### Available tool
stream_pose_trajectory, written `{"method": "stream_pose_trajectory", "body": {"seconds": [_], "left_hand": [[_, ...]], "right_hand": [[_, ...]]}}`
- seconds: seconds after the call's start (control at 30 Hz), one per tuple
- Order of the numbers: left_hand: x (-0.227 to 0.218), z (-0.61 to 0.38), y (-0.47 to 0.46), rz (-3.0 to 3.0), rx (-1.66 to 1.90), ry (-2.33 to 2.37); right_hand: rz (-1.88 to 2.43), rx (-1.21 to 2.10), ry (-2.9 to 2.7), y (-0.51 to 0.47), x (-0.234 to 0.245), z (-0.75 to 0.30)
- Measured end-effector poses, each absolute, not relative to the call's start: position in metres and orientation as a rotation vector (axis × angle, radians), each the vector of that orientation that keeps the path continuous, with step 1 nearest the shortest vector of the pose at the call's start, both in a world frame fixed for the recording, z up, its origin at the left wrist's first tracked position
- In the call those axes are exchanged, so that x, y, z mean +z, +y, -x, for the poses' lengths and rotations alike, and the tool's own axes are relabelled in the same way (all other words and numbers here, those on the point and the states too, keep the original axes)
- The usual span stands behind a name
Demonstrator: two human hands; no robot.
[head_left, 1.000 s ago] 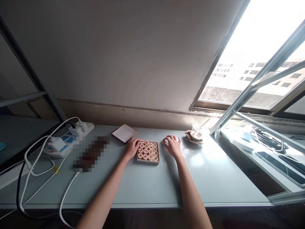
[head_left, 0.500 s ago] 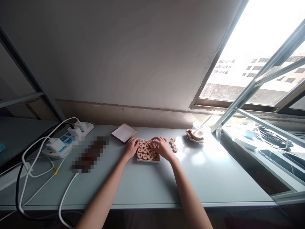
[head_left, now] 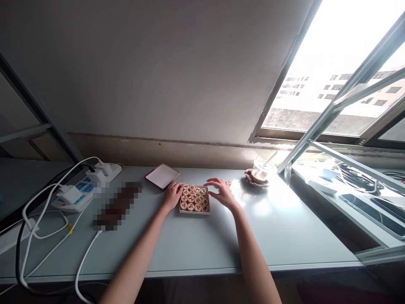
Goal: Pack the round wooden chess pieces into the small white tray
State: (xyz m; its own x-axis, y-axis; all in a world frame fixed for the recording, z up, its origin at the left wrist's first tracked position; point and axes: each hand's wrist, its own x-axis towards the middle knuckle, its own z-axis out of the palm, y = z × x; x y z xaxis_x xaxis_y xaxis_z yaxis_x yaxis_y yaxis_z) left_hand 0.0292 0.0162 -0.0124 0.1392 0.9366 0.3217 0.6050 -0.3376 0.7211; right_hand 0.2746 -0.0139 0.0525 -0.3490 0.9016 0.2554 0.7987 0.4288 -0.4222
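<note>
A shallow box [head_left: 194, 213] on the table is packed with rows of round Chinese chess pieces [head_left: 191, 199], marked in red and dark characters. At its left edge, my left hand [head_left: 172, 197] is closed against the upper corner and side. Just off the box's right edge hovers my right hand [head_left: 222, 193], its fingers apart and nothing visible between them. One loose chess piece [head_left: 228, 183] shows beyond the right hand; others there may be hidden behind it. The box lid [head_left: 162, 176] lies inside up, behind my left hand.
A clear cup [head_left: 264, 168] with a straw stands in a brown carved holder [head_left: 255, 180] at the back right. On the left are a power strip [head_left: 72, 204], white cables and a blurred dark object [head_left: 118, 207]. A metal frame [head_left: 311, 135] rises at the right.
My right hand has moved right, from over the pieces to beside the box, uncovering the right-hand columns. The loose pieces are now mostly behind it. My left hand stays at the box.
</note>
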Motion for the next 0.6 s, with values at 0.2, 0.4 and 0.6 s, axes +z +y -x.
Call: {"method": "stream_pose_trajectory", "body": {"seconds": [0.2,0.4,0.6], "left_hand": [[-0.01,-0.03,0.015,-2.005,1.049,1.461],[-0.011,-0.03,0.016,-2.004,1.049,1.466],[-0.011,-0.03,0.017,-2.005,1.055,1.473]], "right_hand": [[1.228,0.619,-2.416,-0.024,0.059,-0.247],[1.208,0.672,-2.446,-0.024,0.058,-0.255],[1.27,0.609,-2.423,-0.023,0.056,-0.25]]}}
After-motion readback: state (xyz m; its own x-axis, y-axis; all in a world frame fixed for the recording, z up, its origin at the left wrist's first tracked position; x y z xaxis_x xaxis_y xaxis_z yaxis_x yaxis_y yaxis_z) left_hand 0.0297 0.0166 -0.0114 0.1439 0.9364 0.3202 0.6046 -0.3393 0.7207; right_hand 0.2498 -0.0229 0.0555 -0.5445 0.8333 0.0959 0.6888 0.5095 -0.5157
